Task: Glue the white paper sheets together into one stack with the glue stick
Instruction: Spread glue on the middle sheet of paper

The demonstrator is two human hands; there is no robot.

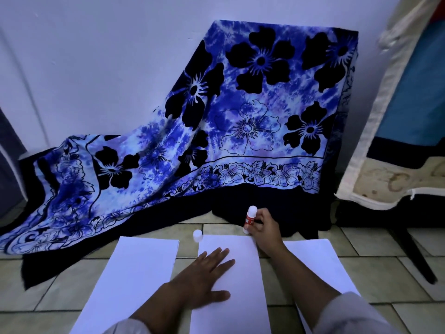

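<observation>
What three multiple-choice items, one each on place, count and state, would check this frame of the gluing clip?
1. Where is the cap?
A. on the floor at the middle sheet's far left corner
B. on the glue stick
C. under the left hand

2. How many white sheets lie on the floor?
A. one
B. three
C. five

3. What is the left hand doing?
A. lifting a sheet
B. holding the cap
C. pressing flat on the middle sheet

Key: 1 A, the cap stands alone by that corner. 2 B, left, middle and right sheets show. 3 C, its palm lies spread on the paper while the right hand grips the glue stick.
</observation>
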